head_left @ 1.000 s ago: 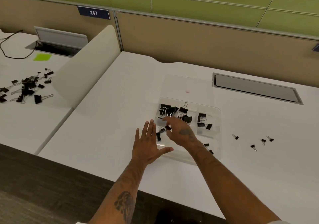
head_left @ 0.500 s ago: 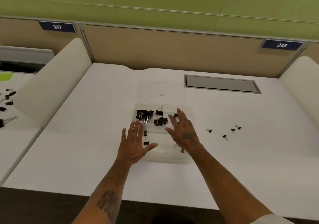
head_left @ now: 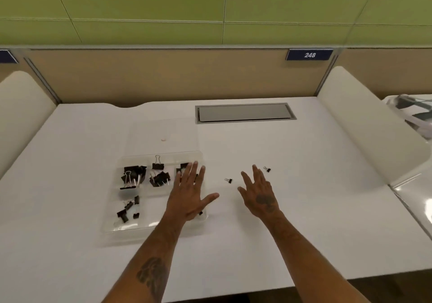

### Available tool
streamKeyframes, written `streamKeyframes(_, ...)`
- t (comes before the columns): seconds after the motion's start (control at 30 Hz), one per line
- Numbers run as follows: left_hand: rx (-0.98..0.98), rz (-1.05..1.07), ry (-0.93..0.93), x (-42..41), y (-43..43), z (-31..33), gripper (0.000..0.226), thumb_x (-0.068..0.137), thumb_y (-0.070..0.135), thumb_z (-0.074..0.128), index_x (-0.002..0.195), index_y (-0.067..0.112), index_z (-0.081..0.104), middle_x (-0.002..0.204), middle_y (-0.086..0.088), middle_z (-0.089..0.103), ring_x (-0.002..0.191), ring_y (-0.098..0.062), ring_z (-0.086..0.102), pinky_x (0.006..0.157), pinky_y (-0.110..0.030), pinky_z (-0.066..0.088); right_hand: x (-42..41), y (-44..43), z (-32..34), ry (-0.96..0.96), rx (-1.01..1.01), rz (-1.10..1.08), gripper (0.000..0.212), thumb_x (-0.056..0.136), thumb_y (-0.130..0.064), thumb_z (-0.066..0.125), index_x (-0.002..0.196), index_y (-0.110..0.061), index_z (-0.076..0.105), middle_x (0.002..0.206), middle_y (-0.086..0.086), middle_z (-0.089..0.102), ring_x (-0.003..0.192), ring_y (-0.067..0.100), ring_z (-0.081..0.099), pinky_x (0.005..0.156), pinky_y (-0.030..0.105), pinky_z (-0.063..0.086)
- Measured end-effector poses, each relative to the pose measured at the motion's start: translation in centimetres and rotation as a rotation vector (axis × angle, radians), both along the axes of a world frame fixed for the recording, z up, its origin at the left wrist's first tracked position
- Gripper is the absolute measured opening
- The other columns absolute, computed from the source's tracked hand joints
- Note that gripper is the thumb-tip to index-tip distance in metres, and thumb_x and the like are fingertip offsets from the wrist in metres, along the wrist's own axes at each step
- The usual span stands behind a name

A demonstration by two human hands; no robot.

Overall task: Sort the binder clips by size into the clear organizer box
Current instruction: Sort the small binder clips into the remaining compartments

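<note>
While left hand (head_left: 189, 196) overlaps organizer box (head_left: 109, 229) edge, right hand (head_left: 260, 194) over desk (head_left: 315, 221)

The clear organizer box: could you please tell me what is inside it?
The organizer box holds black back-left clips, back-middle clips and smaller front-left clips, each in its own compartment. The left hand covers most of the right side; only a few clip edges show there.
</note>
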State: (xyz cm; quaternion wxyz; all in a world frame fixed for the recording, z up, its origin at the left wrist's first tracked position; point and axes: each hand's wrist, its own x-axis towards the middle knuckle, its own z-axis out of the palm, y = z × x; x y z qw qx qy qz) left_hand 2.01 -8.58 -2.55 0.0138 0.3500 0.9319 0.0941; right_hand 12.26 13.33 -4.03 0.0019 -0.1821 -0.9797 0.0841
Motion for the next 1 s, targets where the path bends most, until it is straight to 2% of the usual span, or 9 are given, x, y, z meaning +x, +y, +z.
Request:
streamKeyframes(0.17,-0.022,-0.052,-0.005,1.3,5.1,-0.7,0.085,0.094,0.062,0.035,0.153,0.019,-0.008,0.159,-0.002,-0.017,0.147,-0.018,-0.018,0.12,-0.04,-0.003,0.6,4.1,-2.4,-0.007,-0.074,0.099,0.053,0.076,-0.014,0.072,0.127,-0.016,0.056,0.135,0.021,0.052,0.112,0.036,0.061,0.06,0.039,0.058)
streamKeyframes(0.37,-0.154,-0.119,-0.093,2.0,9.1,-2.1,0.078,0.097,0.031,0.049,0.153,0.014,-0.002,0.161,-0.008,-0.009,0.149,-0.023,-0.004,0.121,-0.035,0.011,0.4,5.9,-4.5,-0.067,-0.072,0.215,0.056,0.061,-0.008,0.082,0.113,-0.021,0.066,0.124,0.008,0.064,0.099,0.027,0.069,0.062,0.035,0.06)
streamKeyframes(0.47,-0.157,-0.085,-0.153,1.3,10.4,-2.1,0.074,0.096,0.017,0.05,0.154,0.017,0.004,0.162,-0.006,-0.004,0.146,-0.025,0.014,0.109,-0.037,0.034,-0.3,6.3,-4.0,-0.032,-0.038,0.273,0.056,0.049,-0.004,0.086,0.102,-0.018,0.072,0.114,0.007,0.07,0.087,0.026,0.071,0.05,0.031,0.057)
streamKeyframes(0.57,-0.211,-0.086,-0.156,0.5,11.0,-2.4,0.074,0.093,0.004,0.047,0.154,0.02,0.008,0.162,-0.006,0.001,0.141,-0.026,0.024,0.096,-0.039,0.045,-0.9,6.7,-3.1,-0.018,0.015,0.327,0.043,0.051,0.0,0.083,0.091,-0.013,0.074,0.103,0.01,0.071,0.082,0.028,0.069,0.048,0.03,0.055)
streamKeyframes(0.7,-0.296,-0.111,-0.161,-0.3,11.4,-2.3,0.075,0.09,-0.003,0.041,0.154,0.025,0.013,0.16,-0.006,0.013,0.138,-0.027,0.029,0.095,-0.041,0.046,-1.9,7.1,-3.3,-0.157,-0.011,0.357,0.03,0.091,-0.003,0.042,0.115,-0.004,0.06,0.12,0.014,0.056,0.106,0.032,0.056,0.084,0.036,0.051)
streamKeyframes(0.8,-0.317,-0.12,-0.139,-0.8,11.9,-2.3,0.066,0.091,-0.001,0.044,0.15,0.024,0.027,0.153,-0.006,0.028,0.134,-0.027,0.034,0.096,-0.042,0.045,-2.1,7.2,-3.0,-0.151,-0.069,0.276,0.031,0.092,-0.004,0.039,0.115,-0.008,0.058,0.116,0.011,0.054,0.104,0.03,0.055,0.082,0.035,0.049)
streamKeyframes(0.87,-0.295,-0.12,-0.134,-1.0,12.1,-2.5,0.057,0.089,-0.002,0.049,0.141,0.021,0.044,0.141,-0.008,0.043,0.123,-0.029,0.045,0.088,-0.042,0.049,-2.1,7.2,-2.9,-0.145,-0.098,0.23,0.031,0.092,-0.008,0.04,0.118,-0.012,0.057,0.116,0.009,0.053,0.104,0.028,0.054,0.081,0.036,0.049)
streamKeyframes(0.93,-0.276,-0.137,-0.037,-1.2,12.5,-2.6,0.038,0.072,0.0,0.07,0.105,0.019,0.068,0.105,-0.006,0.061,0.09,-0.025,0.062,0.06,-0.035,0.054,-2.0,7.4,-2.8,-0.135,-0.136,0.167,0.032,0.09,-0.009,0.042,0.118,-0.012,0.058,0.118,0.009,0.052,0.104,0.029,0.055,0.082,0.036,0.049)
streamKeyframes(1.0,-0.313,-0.153,0.015,-1.4,12.6,-2.4,0.032,0.05,0.003,0.083,0.072,0.018,0.066,0.074,-0.001,0.058,0.061,-0.019,0.059,0.04,-0.025,0.04,-1.8,7.8,-2.7,-0.099,-0.187,0.118,0.032,0.086,-0.007,0.046,0.115,-0.009,0.06,0.121,0.011,0.051,0.099,0.032,0.058,0.08,0.033,0.047)
